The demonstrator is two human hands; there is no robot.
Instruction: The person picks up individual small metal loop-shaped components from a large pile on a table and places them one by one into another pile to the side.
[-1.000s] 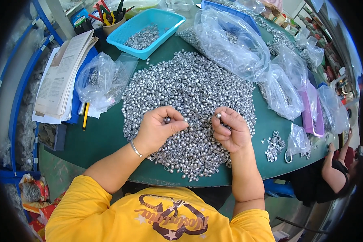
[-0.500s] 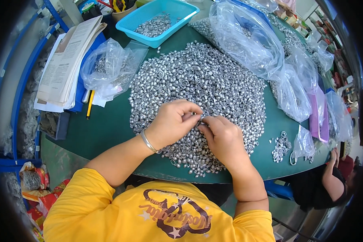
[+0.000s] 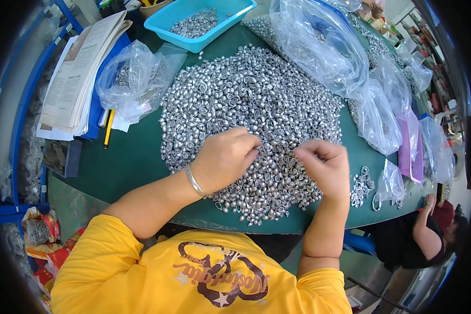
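A wide heap of small silver-grey metal ring-like pieces (image 3: 256,99) lies on the green tabletop in front of me. Over its near middle, my left hand (image 3: 226,158) is closed in a pinch, with thumb and forefinger together; any piece between the tips is too small to name. My right hand (image 3: 327,166) hovers over the heap's right part, apart from the left. Its fingers are curled and the thumb lies close to them, slightly blurred; what they hold, if anything, cannot be made out.
A turquoise basket (image 3: 204,39) holding more pieces stands at the back. Clear plastic bags (image 3: 319,47) of pieces lie back right, beside a purple tray (image 3: 411,157). Papers (image 3: 81,73) and a yellow pencil (image 3: 109,129) are on the left. Another person (image 3: 418,233) sits at far right.
My hands were together over the heap and have come apart. The right hand has moved to the right; the left has stayed nearly in place, still pinched.
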